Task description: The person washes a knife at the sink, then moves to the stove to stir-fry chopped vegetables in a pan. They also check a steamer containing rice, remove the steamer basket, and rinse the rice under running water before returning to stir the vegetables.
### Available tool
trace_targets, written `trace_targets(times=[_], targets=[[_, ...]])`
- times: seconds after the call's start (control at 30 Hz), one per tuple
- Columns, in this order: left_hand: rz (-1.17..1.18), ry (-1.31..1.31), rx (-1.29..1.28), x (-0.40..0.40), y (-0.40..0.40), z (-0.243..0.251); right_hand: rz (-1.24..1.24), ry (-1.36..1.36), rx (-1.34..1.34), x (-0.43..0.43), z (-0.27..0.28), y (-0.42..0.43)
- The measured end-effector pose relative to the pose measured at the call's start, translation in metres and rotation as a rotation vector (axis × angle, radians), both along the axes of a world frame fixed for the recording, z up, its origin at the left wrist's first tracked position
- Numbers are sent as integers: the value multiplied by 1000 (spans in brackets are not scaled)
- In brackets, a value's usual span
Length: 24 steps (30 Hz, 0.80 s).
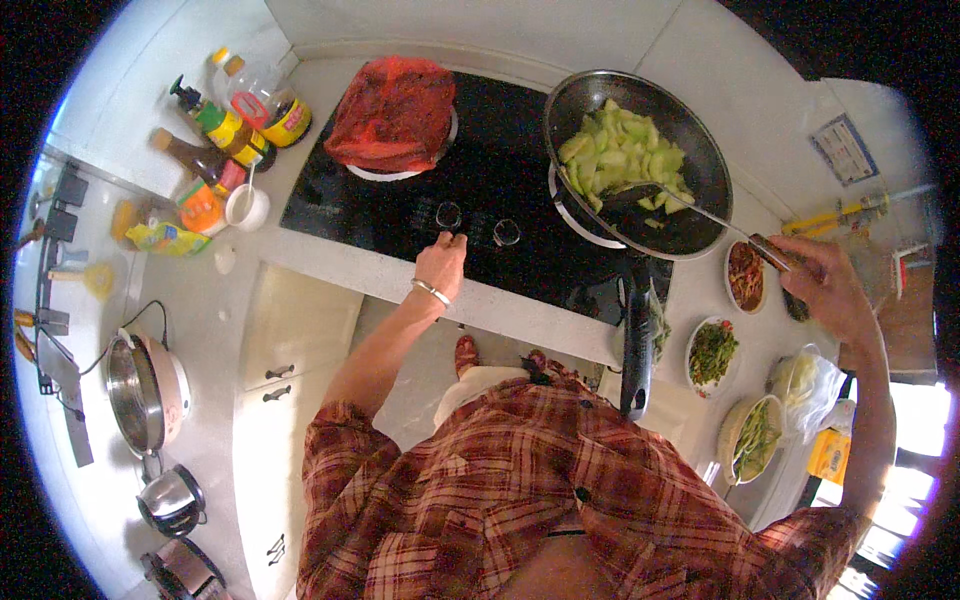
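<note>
My right hand point(825, 285) grips the handle of a metal cooking spatula point(712, 216). The spatula's blade rests among pale green vegetable slices point(622, 150) in a dark wok point(697, 150), partly covered by them. The wok sits tilted on the right side of a black glass cooktop point(495, 135), its black handle point(637, 345) pointing towards me. My left hand point(442, 266), with a bangle at the wrist, is at the cooktop's front edge, fingers curled. Just beyond its fingertips is a ring-shaped control point(448, 216); another control point(506, 232) is to its right. What the fingers touch is hidden.
A red cloth-like cover point(397, 112) lies over the left burner. Sauce bottles point(232, 135) and a white cup point(247, 208) stand left. Dishes of shredded food point(746, 276), chopped greens point(712, 356) and a basket point(752, 439) line the right counter. An electric pot point(146, 394) stands far left.
</note>
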<state>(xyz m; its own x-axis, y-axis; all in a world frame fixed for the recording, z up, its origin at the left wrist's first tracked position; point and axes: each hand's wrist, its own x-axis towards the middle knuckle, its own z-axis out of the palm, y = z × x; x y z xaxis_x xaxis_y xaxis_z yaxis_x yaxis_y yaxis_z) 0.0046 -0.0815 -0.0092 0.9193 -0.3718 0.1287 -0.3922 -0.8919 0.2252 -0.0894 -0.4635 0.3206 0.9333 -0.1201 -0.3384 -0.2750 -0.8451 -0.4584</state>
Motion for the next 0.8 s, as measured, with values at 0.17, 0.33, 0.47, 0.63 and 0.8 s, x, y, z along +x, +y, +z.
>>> trace_targets(times=[0.17,0.33,0.47,0.63,0.8], targets=[[-29,58,156,7,-16,12,87,-89,-56,-10,-1,3],[-94,131,274,12,-22,19,52,21,-76,-8,7,17],[-113,119,318,14,-22,16,112,-15,-91,-6,10,30],[-159,66,304,14,-28,25,257,-225,-105,-15,1,24],[-116,81,303,16,-26,11,133,-207,-77,-27,-21,17]])
